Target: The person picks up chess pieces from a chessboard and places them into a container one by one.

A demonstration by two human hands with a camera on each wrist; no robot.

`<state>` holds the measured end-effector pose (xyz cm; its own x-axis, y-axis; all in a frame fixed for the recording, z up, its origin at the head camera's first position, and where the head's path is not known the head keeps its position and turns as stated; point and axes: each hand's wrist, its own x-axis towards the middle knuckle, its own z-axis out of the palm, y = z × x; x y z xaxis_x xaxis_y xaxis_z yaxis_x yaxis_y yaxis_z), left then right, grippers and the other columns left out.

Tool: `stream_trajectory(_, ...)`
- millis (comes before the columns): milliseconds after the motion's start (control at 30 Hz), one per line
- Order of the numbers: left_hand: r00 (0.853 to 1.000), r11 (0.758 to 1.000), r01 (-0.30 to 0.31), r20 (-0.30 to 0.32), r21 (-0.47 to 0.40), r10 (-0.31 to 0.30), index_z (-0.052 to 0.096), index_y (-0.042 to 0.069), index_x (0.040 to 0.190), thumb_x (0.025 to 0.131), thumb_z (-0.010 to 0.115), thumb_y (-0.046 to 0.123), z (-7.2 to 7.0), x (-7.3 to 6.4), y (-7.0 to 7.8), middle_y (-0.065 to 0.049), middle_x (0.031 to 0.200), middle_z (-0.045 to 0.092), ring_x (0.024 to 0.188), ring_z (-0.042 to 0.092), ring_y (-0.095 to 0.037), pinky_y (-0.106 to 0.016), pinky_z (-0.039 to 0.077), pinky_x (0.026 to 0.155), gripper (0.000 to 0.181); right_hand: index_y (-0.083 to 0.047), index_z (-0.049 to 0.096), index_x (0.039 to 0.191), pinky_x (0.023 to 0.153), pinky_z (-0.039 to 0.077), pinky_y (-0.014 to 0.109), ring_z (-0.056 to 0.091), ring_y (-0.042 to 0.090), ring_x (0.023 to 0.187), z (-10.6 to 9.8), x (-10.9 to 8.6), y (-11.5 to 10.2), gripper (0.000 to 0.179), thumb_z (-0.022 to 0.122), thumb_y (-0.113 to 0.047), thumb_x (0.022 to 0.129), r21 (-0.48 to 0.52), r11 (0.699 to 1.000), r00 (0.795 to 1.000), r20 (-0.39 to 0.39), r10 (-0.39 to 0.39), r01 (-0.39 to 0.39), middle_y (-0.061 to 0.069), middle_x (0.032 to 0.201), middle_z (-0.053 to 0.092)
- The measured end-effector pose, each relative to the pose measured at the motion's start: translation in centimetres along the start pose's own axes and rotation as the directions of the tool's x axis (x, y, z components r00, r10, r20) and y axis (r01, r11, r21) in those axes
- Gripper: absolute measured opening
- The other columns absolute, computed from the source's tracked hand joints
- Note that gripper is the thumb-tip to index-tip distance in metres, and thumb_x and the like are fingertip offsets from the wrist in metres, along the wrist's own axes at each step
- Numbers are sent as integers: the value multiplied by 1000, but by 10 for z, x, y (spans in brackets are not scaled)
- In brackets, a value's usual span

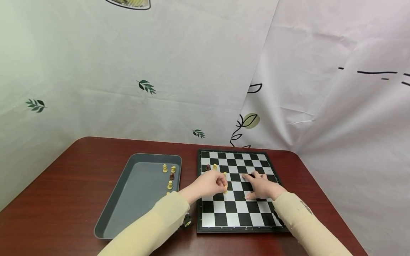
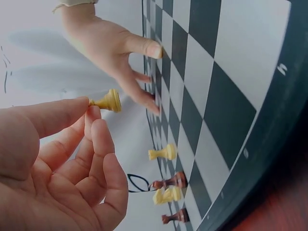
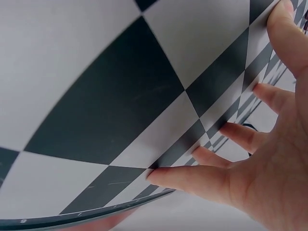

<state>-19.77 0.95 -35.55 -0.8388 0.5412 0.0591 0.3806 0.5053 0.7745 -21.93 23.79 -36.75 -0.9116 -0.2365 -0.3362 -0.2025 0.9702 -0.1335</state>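
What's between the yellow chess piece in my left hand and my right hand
In the head view, only bare chessboard shows between the yellow chess piece and your right hand; no other piece stands in that stretch.

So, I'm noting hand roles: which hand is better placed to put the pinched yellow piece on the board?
Probably the left hand: it pinches the yellow piece just above the chessboard. The right hand holds nothing, its spread fingertips on the board.
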Motion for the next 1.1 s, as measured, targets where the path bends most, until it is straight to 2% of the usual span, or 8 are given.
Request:
stream_trajectory(300,999,1000,4,-38,5,-4,67,10,81,86,67,9,-23,-20,-2,5,70,58,66,51,-9,-24,43,62,5,-13,39,144,94,33,66,26,54,130,2,-7,4,78,74,-39,79,55,998,999,6,-36,36,27,147,27)
stream_trajectory(567,997,1000,20,-78,19,-18,67,8,83,87,66,10,-48,-41,-8,4,73,60,68,54,-8,-25,45,64,4,-9,41,142,95,32,66,24,54,132,8,-16,7,73,70,-40,83,52,995,996,-41,-84,86,28,147,29)
stream_trajectory(700,993,999,36,-117,31,-32,66,7,83,87,65,9,-63,-54,-15,2,74,60,67,53,-9,-26,44,62,5,-9,42,142,96,31,66,24,54,131,10,-17,5,72,69,-40,83,47,995,995,-49,-84,86,29,147,29)
stream_trajectory(900,987,997,74,-144,17,-71,66,8,84,87,64,10,-84,-73,-29,-2,76,62,65,53,-12,-28,44,59,4,-10,39,144,98,30,66,23,57,132,9,-17,2,72,67,-41,85,25,999,999,-14,-37,37,30,149,25)
stream_trajectory(1100,974,993,116,-199,28,-108,66,7,86,88,64,10,-102,-89,-44,-2,77,62,68,52,-13,-30,43,60,4,-9,36,145,99,27,68,21,59,132,10,-18,-1,71,64,-40,88,22,999,1000,-1,-31,31,31,150,23)
